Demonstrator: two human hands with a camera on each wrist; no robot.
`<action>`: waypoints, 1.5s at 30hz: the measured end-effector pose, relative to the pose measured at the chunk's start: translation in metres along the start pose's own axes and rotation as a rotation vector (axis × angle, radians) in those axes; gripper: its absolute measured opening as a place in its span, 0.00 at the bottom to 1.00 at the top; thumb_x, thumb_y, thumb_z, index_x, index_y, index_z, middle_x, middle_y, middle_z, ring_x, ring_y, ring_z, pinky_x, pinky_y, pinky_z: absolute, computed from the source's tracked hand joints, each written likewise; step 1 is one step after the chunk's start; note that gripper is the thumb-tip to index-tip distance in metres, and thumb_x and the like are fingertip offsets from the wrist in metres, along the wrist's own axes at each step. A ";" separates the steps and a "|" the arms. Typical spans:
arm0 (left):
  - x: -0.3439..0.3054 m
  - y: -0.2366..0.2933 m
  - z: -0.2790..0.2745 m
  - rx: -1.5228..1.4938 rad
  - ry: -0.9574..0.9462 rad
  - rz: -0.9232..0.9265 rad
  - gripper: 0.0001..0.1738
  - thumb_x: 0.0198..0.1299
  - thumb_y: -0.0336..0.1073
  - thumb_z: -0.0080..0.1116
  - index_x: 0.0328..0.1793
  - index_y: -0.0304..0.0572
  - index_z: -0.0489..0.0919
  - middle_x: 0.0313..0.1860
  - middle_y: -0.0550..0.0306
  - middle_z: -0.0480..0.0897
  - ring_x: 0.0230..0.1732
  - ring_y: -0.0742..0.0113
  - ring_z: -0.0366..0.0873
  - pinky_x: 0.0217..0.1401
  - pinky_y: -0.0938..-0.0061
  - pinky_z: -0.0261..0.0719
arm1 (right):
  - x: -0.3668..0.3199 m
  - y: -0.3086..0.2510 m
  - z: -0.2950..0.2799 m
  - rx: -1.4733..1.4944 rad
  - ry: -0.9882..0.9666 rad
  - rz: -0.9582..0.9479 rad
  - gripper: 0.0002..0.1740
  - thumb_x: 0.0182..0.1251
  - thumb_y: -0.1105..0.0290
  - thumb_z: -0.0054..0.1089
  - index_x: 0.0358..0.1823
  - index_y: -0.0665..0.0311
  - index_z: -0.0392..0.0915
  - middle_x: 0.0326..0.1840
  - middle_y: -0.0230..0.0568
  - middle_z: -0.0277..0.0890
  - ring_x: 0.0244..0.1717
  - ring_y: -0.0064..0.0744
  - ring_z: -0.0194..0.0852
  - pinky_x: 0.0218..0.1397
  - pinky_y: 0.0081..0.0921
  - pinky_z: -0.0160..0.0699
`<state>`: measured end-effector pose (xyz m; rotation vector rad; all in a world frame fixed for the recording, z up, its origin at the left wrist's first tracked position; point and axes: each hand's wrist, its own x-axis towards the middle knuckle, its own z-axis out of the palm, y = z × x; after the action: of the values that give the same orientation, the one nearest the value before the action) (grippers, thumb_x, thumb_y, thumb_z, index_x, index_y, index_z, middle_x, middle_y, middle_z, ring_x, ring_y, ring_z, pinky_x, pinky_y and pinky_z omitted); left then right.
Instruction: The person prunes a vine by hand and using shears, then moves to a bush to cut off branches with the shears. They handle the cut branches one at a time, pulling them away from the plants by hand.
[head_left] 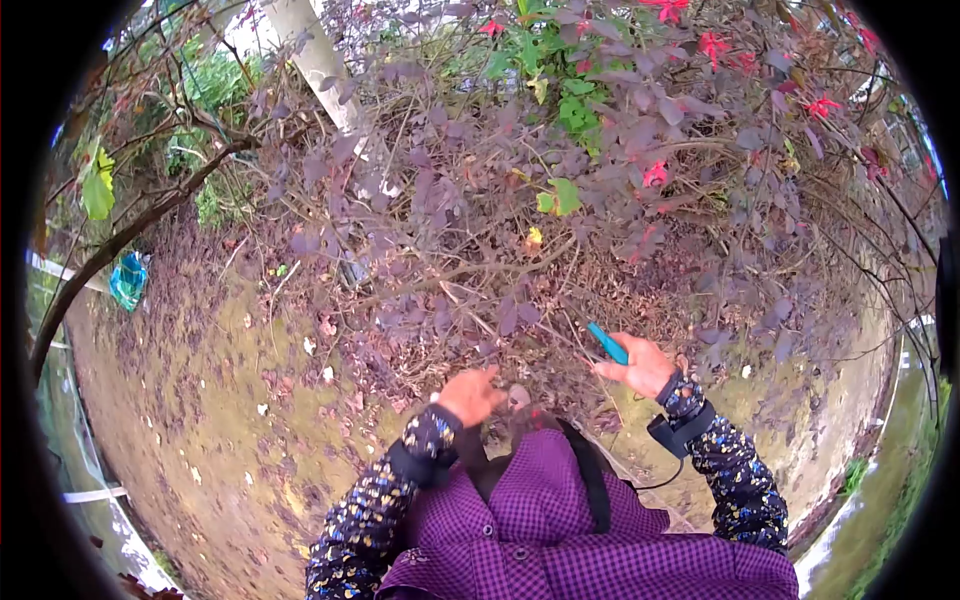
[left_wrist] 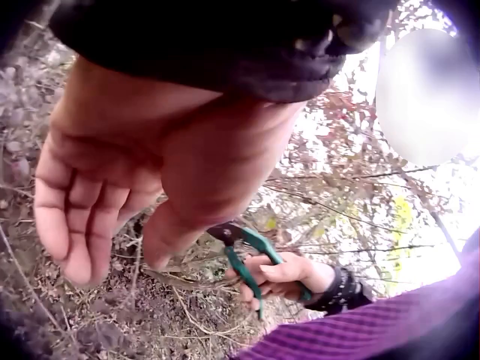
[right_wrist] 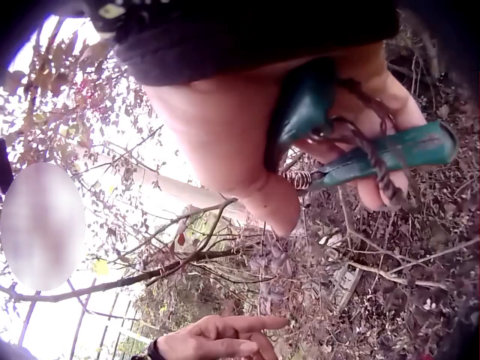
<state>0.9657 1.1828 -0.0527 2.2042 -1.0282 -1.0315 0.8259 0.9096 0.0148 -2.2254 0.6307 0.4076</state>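
My right hand [head_left: 648, 368] grips a pair of pruning shears [head_left: 608, 343] with teal-green handles. In the right wrist view the two handles [right_wrist: 409, 148] are spread, with a coiled spring between them and a dark twisted cord looped at the fingers. Dark blades show in the left wrist view, partly covered by the nearer thumb. My left hand [head_left: 470, 397] holds nothing; its fingers [left_wrist: 84, 217] are loosely extended, palm in view. Both hands are in front of the body, low before a shrub [head_left: 430, 190] with purple leaves, the left one nearer the body.
Bare thin branches [head_left: 500, 268] reach across in front of the hands. A thicker curved branch [head_left: 130, 228] arches at the left, near a blue plastic bag [head_left: 128, 280]. A pale trunk [head_left: 312, 65] stands behind the shrub. Dry leaves cover the mossy ground [head_left: 230, 400].
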 end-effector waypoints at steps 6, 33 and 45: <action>-0.073 0.145 -0.068 -0.277 -0.263 0.399 0.17 0.61 0.36 0.55 0.56 0.40 0.74 0.35 0.52 0.79 0.37 0.61 0.78 0.42 0.72 0.76 | -0.005 -0.011 0.004 0.189 0.107 -0.092 0.39 0.50 0.50 0.65 0.60 0.69 0.66 0.50 0.55 0.75 0.51 0.50 0.74 0.55 0.37 0.70; 0.128 0.142 -0.139 0.715 0.375 0.203 0.05 0.46 0.38 0.62 0.28 0.48 0.84 0.32 0.50 0.81 0.41 0.48 0.78 0.43 0.59 0.77 | 0.021 -0.039 0.010 -0.228 0.418 -0.379 0.34 0.50 0.53 0.64 0.54 0.66 0.65 0.38 0.51 0.73 0.40 0.54 0.73 0.43 0.44 0.70; 0.133 0.121 -0.138 0.536 0.548 0.239 0.05 0.46 0.32 0.57 0.27 0.43 0.82 0.24 0.51 0.81 0.31 0.50 0.79 0.36 0.61 0.77 | 0.010 -0.050 0.009 -0.038 0.200 -0.151 0.25 0.53 0.54 0.60 0.47 0.63 0.72 0.28 0.56 0.77 0.34 0.58 0.77 0.39 0.46 0.74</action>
<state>1.0822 1.0205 0.0557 2.4710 -1.3528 -0.0151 0.8614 0.9424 0.0341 -2.3505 0.5567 0.1225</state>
